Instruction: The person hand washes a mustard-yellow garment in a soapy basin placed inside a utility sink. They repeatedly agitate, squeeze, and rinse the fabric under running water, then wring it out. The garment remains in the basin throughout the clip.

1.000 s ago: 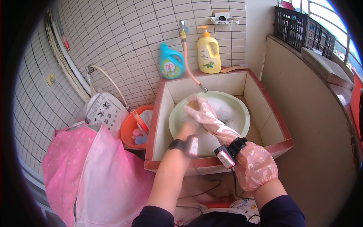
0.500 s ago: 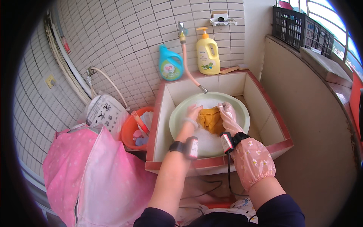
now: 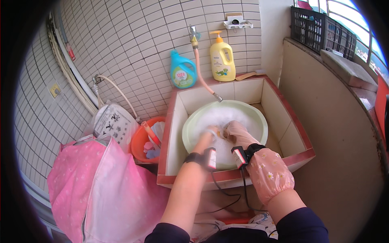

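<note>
A pale green basin (image 3: 190,141) full of white suds stands in the tiled sink. Both my hands are sunk in the foam near its middle, close together. Between them only a small bit of mustard-yellow cloth (image 3: 219,131) shows; the rest is under the suds. My left hand (image 3: 212,131) is bare, with a pale band round the wrist, and is closed on the cloth's left side. My right hand (image 3: 231,128), in a pale pink glove and flowered sleeve, is closed on its right side. Foam hides most of the fingers.
On the sink's back ledge stand a blue bottle (image 3: 183,73) and a yellow pump bottle (image 3: 223,60). A pink hose (image 3: 201,75) hangs from the tap over the basin. Left of the sink are an orange bucket (image 3: 137,142) and a pink cover (image 3: 77,174). Cables hang from my wrist devices.
Both hands have gone down into the suds and closer together, taking the mustard-yellow cloth with them. The cloth, in plain sight before, is now mostly covered by foam.
</note>
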Available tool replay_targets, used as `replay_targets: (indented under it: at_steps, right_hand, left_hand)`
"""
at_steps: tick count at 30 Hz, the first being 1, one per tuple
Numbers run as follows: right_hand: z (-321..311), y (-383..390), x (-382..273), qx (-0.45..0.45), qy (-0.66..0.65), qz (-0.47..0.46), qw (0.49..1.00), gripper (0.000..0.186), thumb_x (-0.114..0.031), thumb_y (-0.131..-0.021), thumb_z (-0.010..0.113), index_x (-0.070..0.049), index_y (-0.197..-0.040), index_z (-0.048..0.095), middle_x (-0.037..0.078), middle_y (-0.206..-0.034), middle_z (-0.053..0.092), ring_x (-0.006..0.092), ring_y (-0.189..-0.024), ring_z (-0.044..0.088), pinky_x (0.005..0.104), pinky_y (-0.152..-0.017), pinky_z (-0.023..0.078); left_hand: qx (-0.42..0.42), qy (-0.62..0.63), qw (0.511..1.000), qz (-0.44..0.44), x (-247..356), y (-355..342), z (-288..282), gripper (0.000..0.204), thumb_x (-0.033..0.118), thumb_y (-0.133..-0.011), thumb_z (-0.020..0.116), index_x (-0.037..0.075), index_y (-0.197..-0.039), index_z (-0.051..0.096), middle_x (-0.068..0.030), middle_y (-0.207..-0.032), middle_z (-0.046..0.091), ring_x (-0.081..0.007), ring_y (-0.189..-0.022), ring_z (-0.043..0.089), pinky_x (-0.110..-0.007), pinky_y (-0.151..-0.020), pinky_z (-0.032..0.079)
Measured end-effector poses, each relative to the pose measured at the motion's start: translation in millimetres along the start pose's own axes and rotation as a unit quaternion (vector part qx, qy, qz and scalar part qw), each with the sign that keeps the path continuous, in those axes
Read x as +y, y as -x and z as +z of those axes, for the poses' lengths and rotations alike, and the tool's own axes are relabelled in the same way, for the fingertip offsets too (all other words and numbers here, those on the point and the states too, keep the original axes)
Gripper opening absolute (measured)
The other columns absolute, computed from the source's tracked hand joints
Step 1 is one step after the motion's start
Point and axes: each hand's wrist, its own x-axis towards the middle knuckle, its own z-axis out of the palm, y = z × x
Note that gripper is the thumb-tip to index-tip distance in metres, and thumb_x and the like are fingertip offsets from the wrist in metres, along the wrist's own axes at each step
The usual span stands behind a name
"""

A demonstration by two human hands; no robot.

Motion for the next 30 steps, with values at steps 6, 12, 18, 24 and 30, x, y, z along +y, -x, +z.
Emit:
replay_targets:
  at_steps: [6,12,18,24,30]
  right_hand:
    - [-28.7,61.1,-105.3,0.058,-0.533,-0.067,0.841,0.035,-0.026,-0.097,0.064,0.002,-0.116,0.055,0.006,-0.100,0.061,0.0183,-0.095,0.059,0.0341,-0.087,0.048]
    - [-20.2,68.4,-149.9,0.129,-0.288,-0.095,0.944,0.042,-0.038,-0.098,0.063,0.002,-0.111,0.063,0.016,-0.091,0.068,0.0265,-0.088,0.065,0.0397,-0.083,0.051]
    - [-20.9,30.8,-99.8,0.285,-0.173,-0.035,0.942,0.049,-0.045,-0.096,0.064,0.003,-0.103,0.065,0.022,-0.091,0.067,0.0358,-0.087,0.063,0.0431,-0.080,0.049]
    - [-27.0,30.4,-30.5,0.290,-0.143,0.033,0.946,0.045,-0.040,-0.097,0.065,0.004,-0.098,0.063,0.017,-0.080,0.061,0.0259,-0.073,0.054,0.0430,-0.069,0.043]
    - [-12.0,16.8,-3.8,0.336,-0.038,-0.012,0.941,0.043,-0.033,-0.091,0.066,0.001,-0.118,0.063,0.022,-0.102,0.070,0.0382,-0.099,0.066,0.0415,-0.089,0.051]
  left_hand:
    - [0.024,0.376,0.926,0.020,8.2,-35.0,-0.1,0.044,0.039,-0.105,0.049,0.008,-0.134,0.059,-0.0113,-0.123,0.066,-0.0240,-0.111,0.063,-0.037,-0.096,0.051]
    - [0.022,-0.076,0.914,0.397,-28.7,-93.5,1.7,0.030,0.023,-0.105,0.045,0.008,-0.128,0.057,-0.0059,-0.120,0.065,-0.0177,-0.109,0.062,-0.032,-0.092,0.051]
    - [-0.144,0.381,0.908,0.098,20.1,-4.5,24.3,0.033,0.033,-0.096,0.065,0.002,-0.108,0.066,-0.0118,-0.106,0.070,-0.0240,-0.096,0.069,-0.040,-0.086,0.057]
    - [-0.022,0.307,0.951,0.021,42.3,14.9,5.7,0.038,0.022,-0.092,0.069,-0.003,-0.120,0.064,-0.0150,-0.117,0.070,-0.0248,-0.109,0.067,-0.038,-0.098,0.053]
    - [0.017,-0.145,0.975,0.165,10.4,-16.0,0.3,0.048,0.014,-0.087,0.077,0.000,-0.130,0.060,-0.0150,-0.125,0.067,-0.0240,-0.109,0.065,-0.036,-0.098,0.050]
